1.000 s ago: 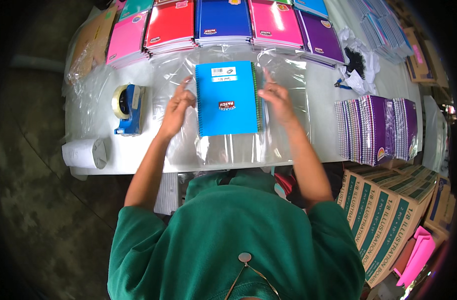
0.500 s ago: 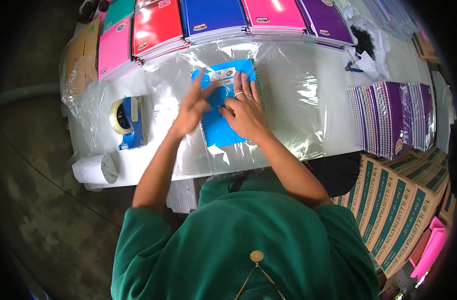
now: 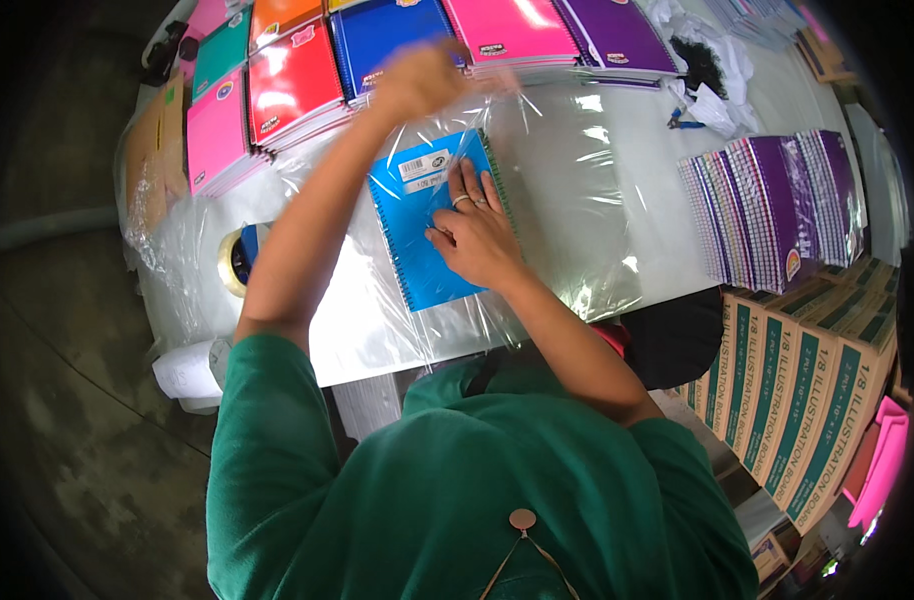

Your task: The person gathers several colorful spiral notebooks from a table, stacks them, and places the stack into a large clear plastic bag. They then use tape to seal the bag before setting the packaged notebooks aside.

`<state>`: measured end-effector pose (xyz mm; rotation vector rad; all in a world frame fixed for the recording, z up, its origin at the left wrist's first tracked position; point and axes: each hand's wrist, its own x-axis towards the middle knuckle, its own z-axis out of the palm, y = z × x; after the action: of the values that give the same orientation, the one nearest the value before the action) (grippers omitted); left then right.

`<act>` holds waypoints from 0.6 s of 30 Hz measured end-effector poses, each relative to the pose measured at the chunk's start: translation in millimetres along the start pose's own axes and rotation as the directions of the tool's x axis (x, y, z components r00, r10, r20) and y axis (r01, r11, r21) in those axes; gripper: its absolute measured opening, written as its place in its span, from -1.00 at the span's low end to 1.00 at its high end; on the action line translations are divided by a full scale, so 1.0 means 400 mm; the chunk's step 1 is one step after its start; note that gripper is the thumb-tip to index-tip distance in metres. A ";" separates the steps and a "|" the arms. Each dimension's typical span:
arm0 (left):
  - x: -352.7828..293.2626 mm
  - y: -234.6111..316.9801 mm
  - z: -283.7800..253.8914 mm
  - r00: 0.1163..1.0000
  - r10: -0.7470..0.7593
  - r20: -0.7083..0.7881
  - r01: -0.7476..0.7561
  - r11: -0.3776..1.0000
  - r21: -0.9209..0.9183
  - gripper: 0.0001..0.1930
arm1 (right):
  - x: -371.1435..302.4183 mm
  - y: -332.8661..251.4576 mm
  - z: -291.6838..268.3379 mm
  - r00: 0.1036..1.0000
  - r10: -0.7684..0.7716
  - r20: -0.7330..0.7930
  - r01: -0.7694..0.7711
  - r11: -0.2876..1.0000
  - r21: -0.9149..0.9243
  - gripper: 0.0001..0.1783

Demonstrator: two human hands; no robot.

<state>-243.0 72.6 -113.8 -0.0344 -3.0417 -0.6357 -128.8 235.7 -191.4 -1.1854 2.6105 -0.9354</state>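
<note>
A blue spiral notebook [image 3: 402,215] with a white label lies on a clear plastic sheet [image 3: 577,200] in front of me. My right hand [image 3: 477,235] rests on its right half, ringed fingers stretched out flat and thumb on the cover. My left hand [image 3: 422,80] reaches past the notebook's far edge, over the far side of the sheet and in front of a blue notebook stack [image 3: 392,40]. Motion smears its fingers, so any hold on the sheet cannot be made out.
Stacks of red notebooks [image 3: 292,85], pink notebooks [image 3: 512,30] and purple notebooks [image 3: 622,40] line the far side. A tape dispenser [image 3: 235,260] is partly behind my left forearm. At right stand bundled purple notebooks [image 3: 772,215], blue-handled pliers [image 3: 685,122] and cardboard boxes [image 3: 787,380].
My left hand has moved from above the notebook's left side to beyond its far edge. The right hand stays flat on the cover. The whole view has shifted slightly.
</note>
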 end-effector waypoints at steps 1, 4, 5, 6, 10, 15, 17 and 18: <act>-0.027 0.008 0.057 0.997 0.055 -0.053 -0.046 0.986 0.161 -0.61 | -0.001 0.000 0.003 1.000 0.007 0.002 -0.007 1.000 0.006 -0.77; -0.051 0.000 0.119 0.989 -0.148 0.005 0.139 0.940 0.312 -0.68 | -0.001 -0.004 0.012 1.000 -0.007 -0.009 0.007 1.000 0.019 -0.77; -0.065 -0.032 0.074 0.949 -0.256 -0.185 0.265 0.964 0.024 -0.71 | -0.001 -0.006 0.008 0.999 -0.017 -0.038 0.017 1.000 0.015 -0.77; -0.096 -0.076 0.014 0.856 -0.399 -0.328 0.315 0.907 -0.280 -0.74 | 0.001 -0.008 0.006 0.997 -0.028 -0.068 0.029 0.999 0.012 -0.77; -0.311 -0.076 0.044 0.733 -0.350 -0.583 0.257 0.937 -0.239 -0.67 | 0.002 0.010 0.009 0.998 -0.013 -0.054 0.015 0.999 0.033 -0.76; -0.482 0.001 0.219 0.904 -0.374 -0.209 0.398 0.913 0.089 -0.40 | 0.004 0.039 -0.016 0.997 0.078 -0.005 -0.051 0.692 0.720 -0.75; -0.455 0.004 0.218 0.923 -0.354 -0.150 0.378 0.906 0.189 -0.37 | 0.017 0.016 -0.027 0.999 0.017 -0.038 0.012 0.757 0.653 -0.74; -0.455 0.007 0.219 0.932 -0.341 -0.118 0.358 0.915 0.187 -0.36 | 0.019 -0.001 -0.025 0.997 -0.048 -0.054 0.068 0.853 0.518 -0.73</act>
<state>-63.7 107.7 -199.8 0.5410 -3.0335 -0.3179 -137.2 234.9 -182.1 -1.0995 2.1299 -1.5608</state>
